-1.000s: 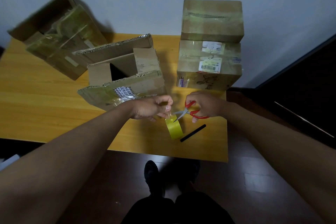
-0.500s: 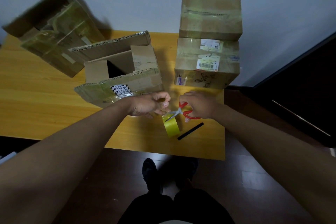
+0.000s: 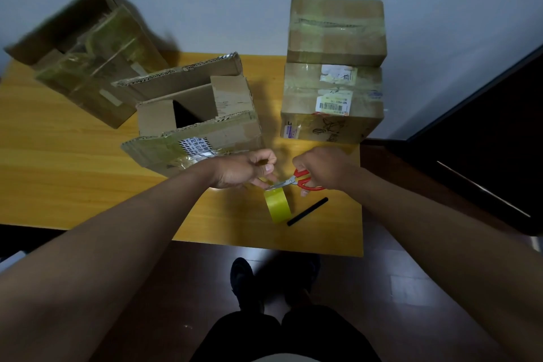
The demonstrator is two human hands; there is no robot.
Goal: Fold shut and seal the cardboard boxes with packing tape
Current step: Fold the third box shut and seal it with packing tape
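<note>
The left hand has thumb and fingers curled in a pinch, seemingly on the free end of tape; the strip itself is too clear to make out. The right hand grips the red-handled scissors, whose blades point toward the left fingertips and meet just above the yellow tape roll, which hangs or stands directly below the pinch. Just right of the roll, below the scissors, a black stick lies on the wooden table.

Judged step: cutting a length of tape off the roll. The next move calls for closing the blades cleanly, then carrying the strip to the open box just beyond the left knuckles; its flaps stand unfolded.

Beyond the right hand, two sealed boxes are stacked. The lower bears a barcode label, digits not legible. The open box's near flap shows a striped sticker with unreadable characters. Far left, another open box tilts.
</note>
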